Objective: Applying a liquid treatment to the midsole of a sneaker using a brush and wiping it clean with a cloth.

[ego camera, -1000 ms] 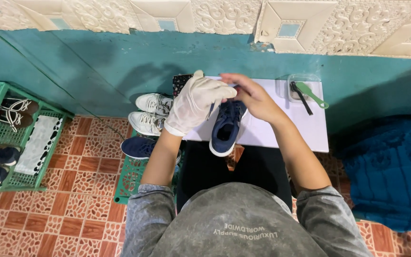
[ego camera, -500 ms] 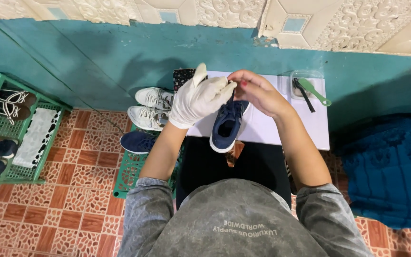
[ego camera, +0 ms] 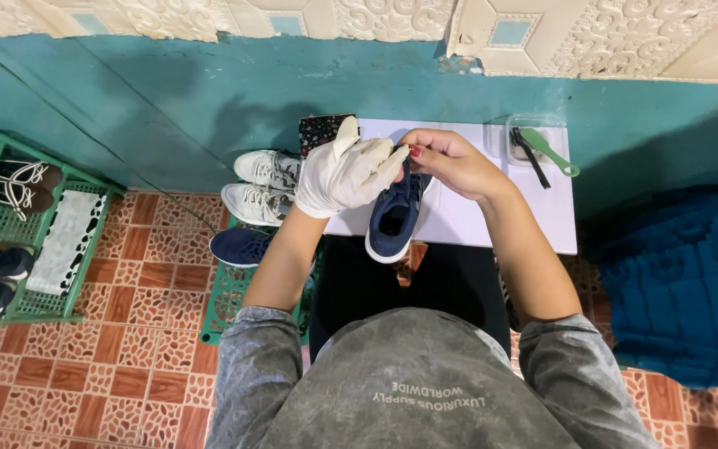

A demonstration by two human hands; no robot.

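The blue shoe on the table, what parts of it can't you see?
- Head view: the blue shoe's toe and laces, covered by the gloved left hand and bare right hand.
- Its sole faces down on the white table.
- What the fingertips pinch: too small to tell.

White table (ego camera: pixel 542 218) with navy shoe (ego camera: pixel 394 218), clear tray (ego camera: pixel 525 137).

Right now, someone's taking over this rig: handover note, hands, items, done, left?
Left hand: white glove on, fingers at the toe end of the navy shoe.
Right hand: bare, fingers pinching at the same spot; whether it grips a lace or the shoe itself cannot be told.
Shoe lies on the white table, heel over the near edge.
Green brush sits in the clear tray, untouched.
White pair and second navy shoe wait on the floor, left.
Done: nothing visible. Left: all shoes.
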